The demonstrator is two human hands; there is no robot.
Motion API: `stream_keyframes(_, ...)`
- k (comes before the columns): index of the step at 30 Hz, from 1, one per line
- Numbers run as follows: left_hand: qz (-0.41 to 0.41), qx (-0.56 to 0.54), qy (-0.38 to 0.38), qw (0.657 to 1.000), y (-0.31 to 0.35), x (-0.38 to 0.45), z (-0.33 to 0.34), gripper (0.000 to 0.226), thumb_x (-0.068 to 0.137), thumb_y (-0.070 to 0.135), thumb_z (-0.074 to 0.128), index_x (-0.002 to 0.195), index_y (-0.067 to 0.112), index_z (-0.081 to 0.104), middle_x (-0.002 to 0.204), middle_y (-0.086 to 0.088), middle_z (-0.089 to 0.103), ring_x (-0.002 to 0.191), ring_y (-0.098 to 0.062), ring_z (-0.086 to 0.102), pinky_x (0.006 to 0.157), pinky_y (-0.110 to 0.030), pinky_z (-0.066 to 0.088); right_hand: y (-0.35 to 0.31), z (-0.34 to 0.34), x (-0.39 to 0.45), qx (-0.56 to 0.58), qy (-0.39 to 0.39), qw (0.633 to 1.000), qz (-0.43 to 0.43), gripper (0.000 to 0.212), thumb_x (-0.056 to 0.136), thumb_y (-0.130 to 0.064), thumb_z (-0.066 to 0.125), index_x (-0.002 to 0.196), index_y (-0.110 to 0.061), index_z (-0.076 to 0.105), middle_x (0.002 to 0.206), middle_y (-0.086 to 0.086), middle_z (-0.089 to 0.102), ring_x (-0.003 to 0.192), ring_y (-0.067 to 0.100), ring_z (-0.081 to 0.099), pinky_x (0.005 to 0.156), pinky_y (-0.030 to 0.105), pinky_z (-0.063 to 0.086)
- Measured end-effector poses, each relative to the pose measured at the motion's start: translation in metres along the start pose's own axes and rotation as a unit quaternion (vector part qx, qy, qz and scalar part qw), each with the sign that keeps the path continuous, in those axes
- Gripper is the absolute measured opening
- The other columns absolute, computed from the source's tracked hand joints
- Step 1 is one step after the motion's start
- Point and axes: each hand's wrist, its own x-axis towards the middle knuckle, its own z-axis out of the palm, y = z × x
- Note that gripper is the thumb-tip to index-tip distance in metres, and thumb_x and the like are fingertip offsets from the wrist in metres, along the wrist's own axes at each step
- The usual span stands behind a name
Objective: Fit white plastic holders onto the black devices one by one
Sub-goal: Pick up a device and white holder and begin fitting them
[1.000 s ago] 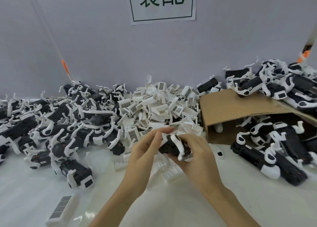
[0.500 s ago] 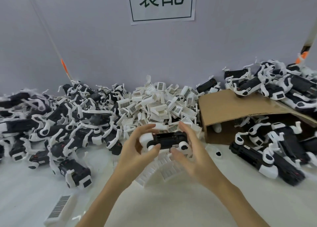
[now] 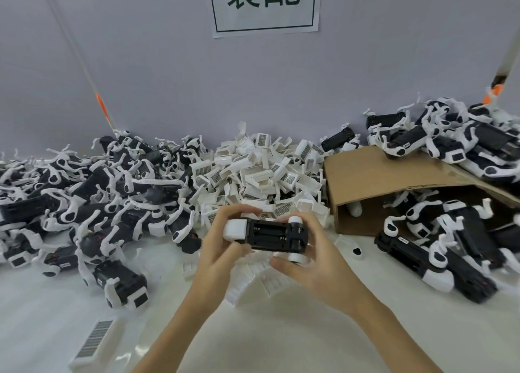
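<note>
Black device [image 3: 274, 236]: held above the white table [image 3: 309, 341], centre near, lying level and crosswise between both hands. White holder [image 3: 235, 229]: seated on its left end. Left hand [image 3: 222, 248]: fingers curled round the holder end, thumb below. Right hand [image 3: 315, 255]: fingers curled round the right end. Loose white holders [image 3: 261, 172]: heap, far centre. Cardboard box [image 3: 374, 181]: on its side, right. Black devices with white parts [image 3: 92, 192]: heap, left.

A pale grey wall [image 3: 140, 77] bearing a printed paper sign [image 3: 266, 5] rises behind a white tabletop [image 3: 281, 344].
</note>
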Motion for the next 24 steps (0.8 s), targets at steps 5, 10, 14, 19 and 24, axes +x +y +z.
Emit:
stream_keyframes(5,-0.084,-0.221,0.168,0.957,0.008,0.001,0.019,0.047,0.099,0.043,0.051,0.097,-0.002,0.064,0.103,-0.023,0.068,0.096,-0.026,0.067,0.085,-0.034,0.057,0.002,0.019,-0.002,-0.06,0.033,0.997,-0.042,0.074,0.069,-0.039,0.097,0.129,-0.031,0.053,0.127,-0.021,0.06,0.117,0.008,0.063,0.094,0.012,0.047)
stream_keyframes(10,-0.133,-0.272,0.25,0.92,0.009,0.005,0.01,0.059,0.108,0.047,0.042,0.072,0.003,0.058,0.081,-0.019,0.062,0.081,-0.028,0.066,0.081,-0.039,0.055,0.005,0.033,-0.004,-0.148,0.033,0.984,-0.095,0.076,0.067,-0.056,0.093,0.129,-0.04,0.051,0.127,-0.023,0.055,0.124,0.008,0.054,0.098,0.017,0.045)
stream_keyframes(14,-0.155,-0.209,0.173,0.95,0.01,0.007,0.004,0.059,0.104,0.06,0.045,0.096,0.005,0.067,0.095,-0.022,0.067,0.09,-0.03,0.067,0.088,-0.043,0.054,0.0,0.029,-0.003,-0.131,0.079,0.986,-0.072,0.066,0.067,-0.078,0.082,0.11,-0.035,0.057,0.104,-0.017,0.069,0.098,0.008,0.067,0.078,0.016,0.052)
stream_keyframes(19,-0.154,0.08,-0.031,0.984,0.007,0.003,0.006,0.037,0.093,0.071,0.062,0.119,0.045,0.061,0.079,0.015,0.073,0.069,0.001,0.064,0.065,-0.009,0.047,-0.015,0.002,0.004,0.076,0.076,0.979,0.172,0.086,0.066,-0.096,0.059,0.102,-0.02,0.075,0.081,0.011,0.079,0.07,0.025,0.074,0.057,0.028,0.042)
stream_keyframes(24,-0.199,-0.026,0.018,0.98,0.0,0.001,0.013,0.033,0.089,0.056,0.074,0.112,0.033,0.068,0.087,0.002,0.072,0.083,-0.014,0.067,0.075,-0.02,0.055,-0.017,-0.008,0.006,0.117,-0.017,0.953,0.278,0.081,0.076,-0.095,0.052,0.105,-0.023,0.075,0.088,0.019,0.078,0.066,0.027,0.069,0.046,0.023,0.031)
